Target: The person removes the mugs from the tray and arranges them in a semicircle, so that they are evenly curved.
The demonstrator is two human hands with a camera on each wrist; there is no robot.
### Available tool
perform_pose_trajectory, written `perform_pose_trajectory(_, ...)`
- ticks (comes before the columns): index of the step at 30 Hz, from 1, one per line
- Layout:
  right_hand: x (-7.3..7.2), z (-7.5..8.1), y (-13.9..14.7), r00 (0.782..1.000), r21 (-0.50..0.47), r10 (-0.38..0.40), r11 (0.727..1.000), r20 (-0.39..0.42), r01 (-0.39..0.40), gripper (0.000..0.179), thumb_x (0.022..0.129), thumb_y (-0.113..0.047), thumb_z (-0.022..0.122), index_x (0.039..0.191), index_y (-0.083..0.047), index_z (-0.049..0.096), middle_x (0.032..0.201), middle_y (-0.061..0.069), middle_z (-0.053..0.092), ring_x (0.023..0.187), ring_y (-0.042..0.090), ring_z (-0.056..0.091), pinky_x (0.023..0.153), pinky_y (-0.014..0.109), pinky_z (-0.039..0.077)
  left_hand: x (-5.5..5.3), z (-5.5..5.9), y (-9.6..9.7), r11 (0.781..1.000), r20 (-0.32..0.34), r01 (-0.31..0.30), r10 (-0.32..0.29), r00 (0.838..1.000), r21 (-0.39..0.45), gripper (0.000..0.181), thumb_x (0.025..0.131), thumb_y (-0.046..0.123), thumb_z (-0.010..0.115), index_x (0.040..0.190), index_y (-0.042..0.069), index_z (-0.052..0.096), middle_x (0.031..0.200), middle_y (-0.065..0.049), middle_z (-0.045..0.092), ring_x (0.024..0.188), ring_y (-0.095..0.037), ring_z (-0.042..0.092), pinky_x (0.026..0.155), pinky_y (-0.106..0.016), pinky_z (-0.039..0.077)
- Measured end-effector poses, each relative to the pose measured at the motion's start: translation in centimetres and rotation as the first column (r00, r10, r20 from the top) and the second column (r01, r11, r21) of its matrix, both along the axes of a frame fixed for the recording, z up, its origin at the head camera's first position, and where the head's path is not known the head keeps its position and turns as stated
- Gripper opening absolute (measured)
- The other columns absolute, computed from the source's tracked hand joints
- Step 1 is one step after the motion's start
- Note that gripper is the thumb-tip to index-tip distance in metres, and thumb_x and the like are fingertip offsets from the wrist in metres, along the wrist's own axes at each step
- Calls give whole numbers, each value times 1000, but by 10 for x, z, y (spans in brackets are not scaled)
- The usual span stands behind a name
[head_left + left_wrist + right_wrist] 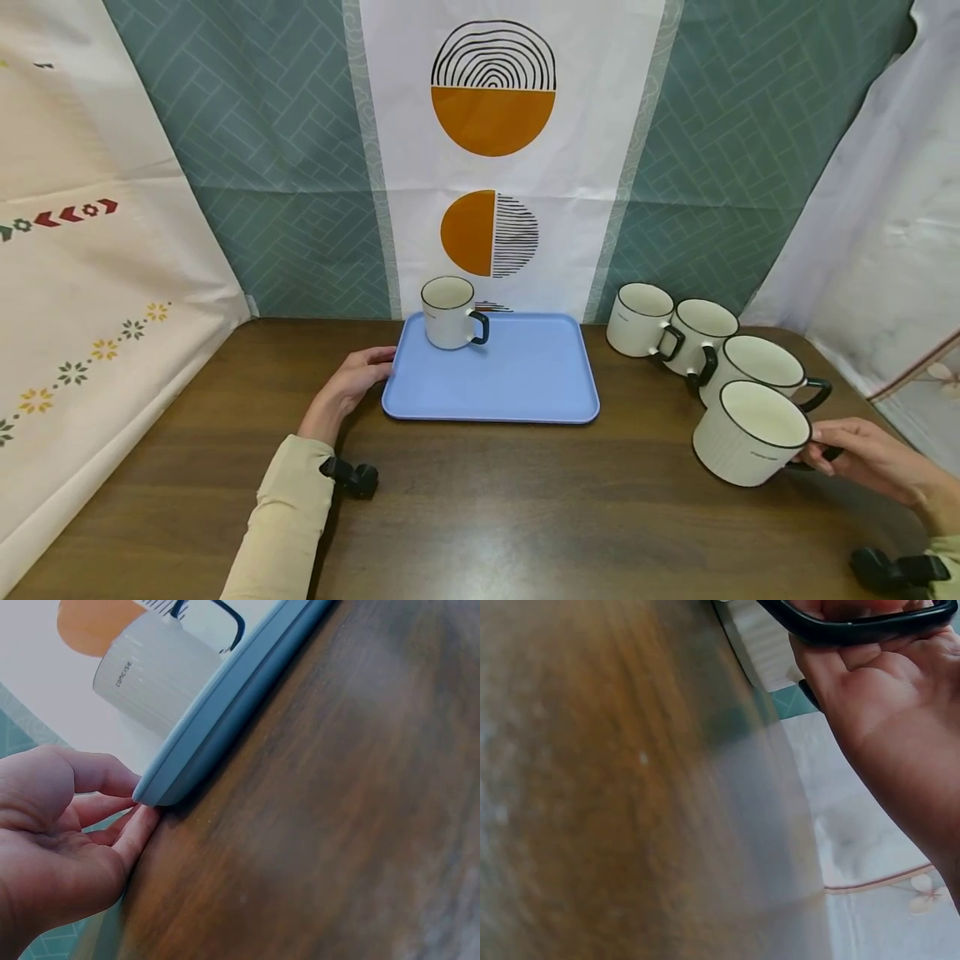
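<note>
My right hand [873, 462] grips the black handle [840, 630] of the nearest white, black-rimmed mug [750, 437] at the right. That mug looks slightly tilted; whether its base touches the table I cannot tell. Its body is mostly out of the right wrist view. On the left, my left hand [362, 379] holds the left edge of a blue tray [495, 387]; the left wrist view has its fingers [105, 774] pinching the tray's rim. One white mug [448, 321] stands upright in the tray's back left corner, handle towards the right.
Behind the gripped mug, more white mugs stand close together: one [765, 358] directly behind, another [701, 329] beyond it, and a third [639, 321] nearest the tray. A wooden table [525, 508] bears everything, with a patterned cloth [300, 167] hanging along its back edge.
</note>
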State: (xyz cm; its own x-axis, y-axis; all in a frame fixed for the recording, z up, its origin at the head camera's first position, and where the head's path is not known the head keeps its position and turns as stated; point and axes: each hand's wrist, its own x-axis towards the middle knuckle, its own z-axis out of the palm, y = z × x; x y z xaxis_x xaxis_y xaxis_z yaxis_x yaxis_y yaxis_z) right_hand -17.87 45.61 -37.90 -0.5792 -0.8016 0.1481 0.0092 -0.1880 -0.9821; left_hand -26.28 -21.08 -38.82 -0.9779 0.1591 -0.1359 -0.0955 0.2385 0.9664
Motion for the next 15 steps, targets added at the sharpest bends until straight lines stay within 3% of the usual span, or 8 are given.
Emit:
perform_pose_trajectory(2,2,0,1,999,35,-42,998,-27,43,47,98,14,6,97,11,52,82,20,43,82,29,46,69,38,33,-1,-2,1,1000,23,-15,15,1000,10,51,96,-1,47,144,-12,32,147,-29,32,131,-37,36,109,-46,30)
perform_pose_trajectory(5,7,2,4,980,124,-163,976,-111,177,43,99,15,14,100,5,55,87,12,53,82,25,48,67,36,34,-3,-5,2,1000,30,-21,20,999,5,50,97,-2,46,144,-12,31,147,-29,32,131,-37,35,109,-46,29)
perform_pose_trajectory(8,13,7,9,917,216,-316,904,-242,369,41,99,14,24,107,-3,61,99,0,61,87,14,55,70,24,42,-3,-6,3,1000,21,-9,8,1000,8,51,97,-2,45,144,-13,31,147,-30,32,130,-37,36,109,-46,30)
perform_pose_trajectory(9,15,9,10,894,213,-356,884,-273,417,42,99,14,26,111,-4,62,102,-1,62,90,12,57,73,21,45,-3,-5,3,1000,19,-7,7,1000,8,50,97,-3,45,144,-13,31,146,-30,32,130,-37,36,109,-46,30)
perform_pose_trajectory(11,16,14,10,867,171,-400,871,-296,460,44,99,14,26,117,-5,62,109,-1,63,96,9,60,79,16,47,-4,-5,3,1000,13,-10,10,1000,11,50,96,-3,45,143,-13,32,146,-30,33,130,-36,36,109,-46,30)
perform_pose_trajectory(13,16,19,7,858,99,-415,882,-303,462,47,99,16,24,120,-4,61,113,1,64,102,8,61,84,15,47,-3,-4,3,1000,6,-15,15,1000,11,50,96,-4,45,143,-14,32,146,-31,33,129,-36,36,109,-46,30)
perform_pose_trajectory(15,15,25,0,835,42,-443,876,-326,481,45,98,17,24,119,0,61,114,2,64,103,8,61,85,16,47,-4,-3,2,1000,5,-19,19,1000,6,50,96,-4,45,143,-14,32,146,-31,33,129,-37,36,108,-46,30)
